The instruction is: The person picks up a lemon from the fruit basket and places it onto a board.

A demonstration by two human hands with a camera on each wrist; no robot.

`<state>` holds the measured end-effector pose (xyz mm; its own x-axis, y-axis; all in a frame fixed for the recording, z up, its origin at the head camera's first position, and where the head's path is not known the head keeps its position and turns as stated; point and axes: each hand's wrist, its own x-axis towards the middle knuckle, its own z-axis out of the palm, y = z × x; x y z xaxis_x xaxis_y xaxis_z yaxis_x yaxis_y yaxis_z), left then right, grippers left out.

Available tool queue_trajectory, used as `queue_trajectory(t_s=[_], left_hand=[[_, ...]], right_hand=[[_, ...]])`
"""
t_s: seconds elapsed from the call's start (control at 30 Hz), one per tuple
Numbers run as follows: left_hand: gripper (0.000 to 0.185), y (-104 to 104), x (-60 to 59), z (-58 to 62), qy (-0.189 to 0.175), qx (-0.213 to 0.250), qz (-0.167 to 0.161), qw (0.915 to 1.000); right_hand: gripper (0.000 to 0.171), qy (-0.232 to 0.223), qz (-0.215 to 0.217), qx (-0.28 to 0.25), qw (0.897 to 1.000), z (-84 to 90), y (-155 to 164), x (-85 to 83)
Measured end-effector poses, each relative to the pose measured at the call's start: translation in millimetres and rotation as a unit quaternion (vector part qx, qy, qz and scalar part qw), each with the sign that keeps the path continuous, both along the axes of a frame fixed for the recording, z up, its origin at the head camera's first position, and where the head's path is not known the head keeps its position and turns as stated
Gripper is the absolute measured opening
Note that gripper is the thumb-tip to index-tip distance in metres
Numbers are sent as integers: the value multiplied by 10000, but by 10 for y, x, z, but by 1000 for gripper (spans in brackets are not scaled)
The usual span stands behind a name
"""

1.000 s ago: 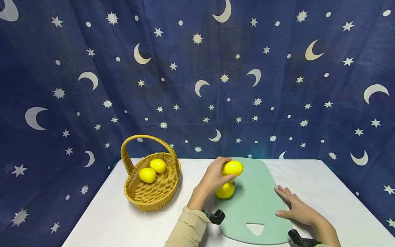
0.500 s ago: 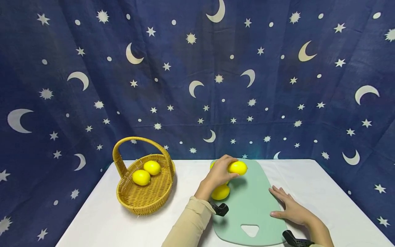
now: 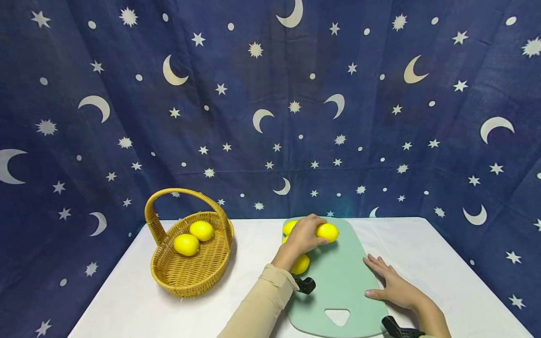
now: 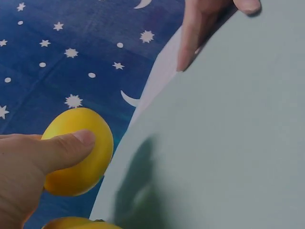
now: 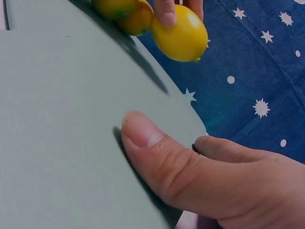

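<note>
A yellow lemon (image 3: 327, 232) is pinched in my left hand (image 3: 303, 237), above the far part of a pale green cutting board (image 3: 338, 281). In the left wrist view my thumb lies across this held lemon (image 4: 81, 152), and a shadow falls on the board. Beside and under the left hand, more lemons sit along the board's left side: one near (image 3: 300, 264) and one farther back (image 3: 289, 227), partly hidden by the hand. My right hand (image 3: 395, 285) rests spread at the board's right edge, its thumb (image 5: 143, 133) over the surface, holding nothing.
A wicker basket (image 3: 190, 290) with a tall handle stands left on the white-covered table (image 3: 122, 300), holding two lemons (image 3: 186, 244). A triangular cutout (image 3: 337, 317) opens at the board's near end. A dark blue curtain (image 3: 236, 117) with moons and stars hangs behind.
My left hand has carried the lemon rightward over the board, away from the other lemons. The whole view has shifted, so the scene sits farther left. The right hand stays at the board's edge.
</note>
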<state>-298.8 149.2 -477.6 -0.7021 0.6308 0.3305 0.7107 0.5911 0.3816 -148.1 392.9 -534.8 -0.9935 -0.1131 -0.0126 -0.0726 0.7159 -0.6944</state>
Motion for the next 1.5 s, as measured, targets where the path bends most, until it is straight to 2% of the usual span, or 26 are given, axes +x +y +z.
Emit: queue_trajectory(t_s=[0.2,0.47,0.87,1.13,1.3,1.5], left_hand=[[51,23,-6,-38,275,-343,183,9989],[48,47,-19,-85,534,-454,233,9973],[47,54,-31,-99,504,-825,352,9947],[43,-39,-41,-11,563,-1082,582,9908],[43,20,14,12,493,-1137,584,9906],[44,73,44,-34,422,-1044,705,9911]], right_hand=[[95,15,-37,10,10000,0,-8,12],[95,14,-77,36,10000,-9,-15,31],[95,78,-89,46,9999,-18,-37,15],[97,27,-43,207,9998,29,-118,-100],[97,28,-86,228,9997,48,-58,-50],[96,-22,-122,180,9998,17,-41,-5]])
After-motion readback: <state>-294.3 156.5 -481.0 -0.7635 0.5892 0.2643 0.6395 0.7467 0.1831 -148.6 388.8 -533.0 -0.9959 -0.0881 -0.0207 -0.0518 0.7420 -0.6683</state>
